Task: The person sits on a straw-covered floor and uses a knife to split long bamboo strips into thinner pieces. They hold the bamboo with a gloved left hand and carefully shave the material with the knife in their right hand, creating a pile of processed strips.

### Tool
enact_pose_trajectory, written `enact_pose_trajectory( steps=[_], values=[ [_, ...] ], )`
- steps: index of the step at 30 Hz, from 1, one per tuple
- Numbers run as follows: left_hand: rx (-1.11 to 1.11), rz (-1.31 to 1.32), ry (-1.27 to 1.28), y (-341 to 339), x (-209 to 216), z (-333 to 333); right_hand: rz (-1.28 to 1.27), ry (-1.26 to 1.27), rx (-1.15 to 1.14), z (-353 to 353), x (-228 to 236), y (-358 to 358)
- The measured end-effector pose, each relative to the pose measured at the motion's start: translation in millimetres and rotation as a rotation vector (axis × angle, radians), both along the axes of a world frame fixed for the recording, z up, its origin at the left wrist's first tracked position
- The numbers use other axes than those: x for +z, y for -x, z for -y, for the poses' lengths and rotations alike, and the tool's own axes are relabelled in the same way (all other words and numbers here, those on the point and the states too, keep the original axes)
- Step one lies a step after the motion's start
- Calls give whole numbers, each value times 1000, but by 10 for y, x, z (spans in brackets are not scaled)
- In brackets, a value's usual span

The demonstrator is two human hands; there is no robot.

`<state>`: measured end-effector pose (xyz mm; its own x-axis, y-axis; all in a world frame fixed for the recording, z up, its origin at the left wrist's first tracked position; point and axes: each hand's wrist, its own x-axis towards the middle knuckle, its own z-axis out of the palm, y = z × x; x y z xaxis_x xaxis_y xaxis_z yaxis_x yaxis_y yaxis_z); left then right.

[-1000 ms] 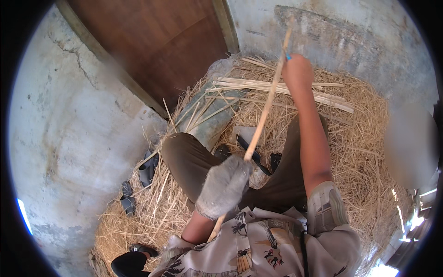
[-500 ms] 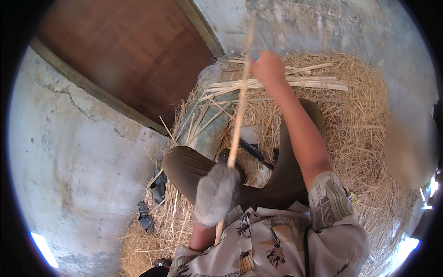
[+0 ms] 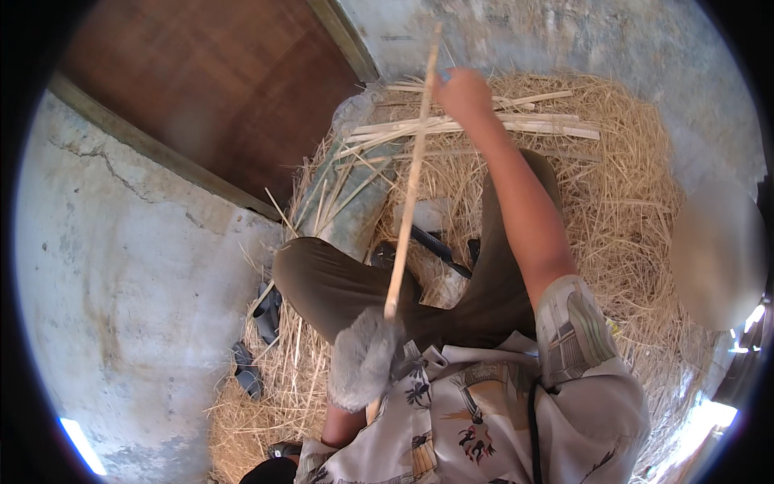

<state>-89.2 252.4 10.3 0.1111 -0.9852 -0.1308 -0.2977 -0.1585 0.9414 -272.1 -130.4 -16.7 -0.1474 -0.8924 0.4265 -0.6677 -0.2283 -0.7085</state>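
My left hand [image 3: 363,359], covered in a thick grey cloth wrap or glove, is closed round a long pale bamboo strip [image 3: 413,181]. The strip slants up and away from my lap, and its lower end comes out below the wrap beside my shirt. Near the strip's far end is my right hand [image 3: 466,95], closed in a fist with the arm stretched out. A small blue part [image 3: 444,75] of a thin tool shows at this fist, close against the strip. The tool's kind is too small to make out.
Several split strips [image 3: 556,125] lie across a heap of shavings [image 3: 621,185] beyond my crossed legs. A dark blade-like tool [image 3: 435,244] lies between my legs. Dark sandals [image 3: 248,371] rest at the left by the wall [image 3: 137,282]. A brown door [image 3: 218,97] stands at far left.
The strip has slid or shifted slightly toward me, with the gloved left hand lower and a little further left. My right hand stays near the far end, slightly higher in view.
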Motion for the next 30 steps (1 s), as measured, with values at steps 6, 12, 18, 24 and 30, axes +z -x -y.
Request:
enact_pose_trajectory(
  steps=[6, 12, 18, 24, 30],
  values=[
    [-6, -84, -373, -125, -56, -532, 14, -205, -175, 355, -271, 524],
    [116, -230, -373, -127, -171, -671, 59, -358, -85, 322, -407, 358],
    [-179, -314, 56, -283, -398, -473, 508, -370, -46, 739, -828, 604],
    [-107, -548, -141, -214, -289, 316, 1452, -464, 375, 574, -533, 632],
    [-94, -431, -161, 145, -52, 1771, 1363, -577, 750, 29, -105, 324]
  ],
)
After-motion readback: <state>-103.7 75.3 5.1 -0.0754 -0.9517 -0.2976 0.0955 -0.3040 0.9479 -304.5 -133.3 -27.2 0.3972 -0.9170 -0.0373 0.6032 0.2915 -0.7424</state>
